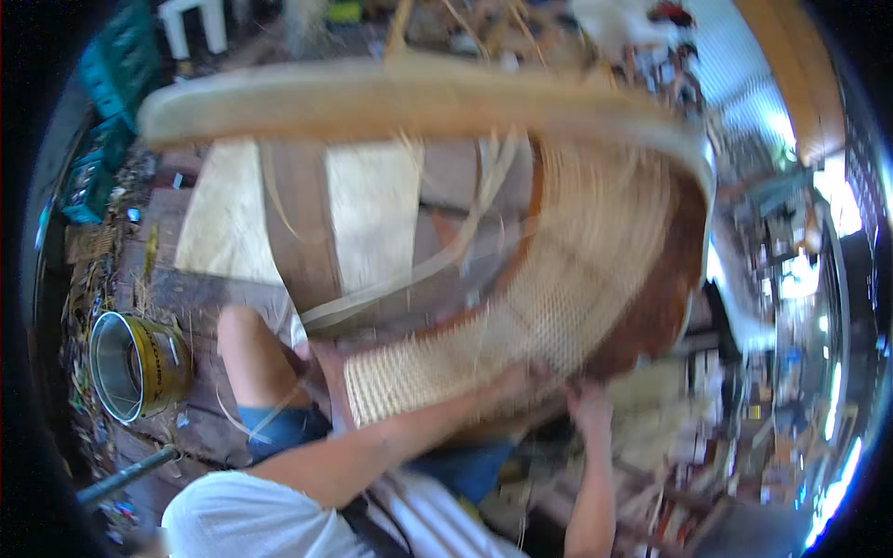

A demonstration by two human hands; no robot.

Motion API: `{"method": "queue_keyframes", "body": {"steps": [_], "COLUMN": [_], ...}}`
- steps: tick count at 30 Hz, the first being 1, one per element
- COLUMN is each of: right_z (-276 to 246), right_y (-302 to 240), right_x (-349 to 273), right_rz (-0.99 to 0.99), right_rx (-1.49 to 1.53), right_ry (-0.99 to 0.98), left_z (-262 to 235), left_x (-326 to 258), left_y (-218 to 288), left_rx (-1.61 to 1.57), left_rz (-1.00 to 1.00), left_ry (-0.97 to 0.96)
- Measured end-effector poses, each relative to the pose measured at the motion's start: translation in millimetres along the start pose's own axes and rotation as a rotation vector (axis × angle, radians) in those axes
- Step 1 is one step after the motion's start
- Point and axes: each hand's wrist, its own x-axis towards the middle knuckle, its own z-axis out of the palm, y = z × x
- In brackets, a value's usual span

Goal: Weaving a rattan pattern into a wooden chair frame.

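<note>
Across my lap lies a curved wooden chair frame of reddish-brown wood, with a band of pale woven cane along its inside. A thick light wooden rail of the piece spans the far side, smeared by motion. My left forearm crosses over the near edge, and my left hand is against the cane, its fingers blurred. Close to its right, my right hand is at the lower edge of the frame with fingers drawn together; what they hold is hidden. Loose pale cane strands hang across the frame's opening.
A yellow bucket stands on the floor at left, near a metal pipe. Teal crates are stacked at the far left beside a white stool. Pale sheets lie on the floor beyond my knee. Blurred clutter fills the right side.
</note>
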Motion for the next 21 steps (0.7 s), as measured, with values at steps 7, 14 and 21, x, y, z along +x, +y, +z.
{"method": "queue_keyframes", "body": {"steps": [7,14,21], "right_z": [-1.3,10.6,14.4], "right_y": [-13.3,-19.7,-42.0], "right_x": [38.5,24.1,36.9], "right_rz": [0.029,0.019,-0.063], "right_rx": [-0.057,-0.183,-0.307], "right_ry": [-0.105,-0.190,-0.176], "left_z": [-42.7,-33.8,-23.9], "left_x": [23.2,6.3,0.8], "left_y": [5.0,17.5,12.7], "left_rx": [-0.065,-0.190,-0.432], "left_rz": [-0.140,-0.362,-0.249], "left_ry": [0.031,-0.072,0.014]}}
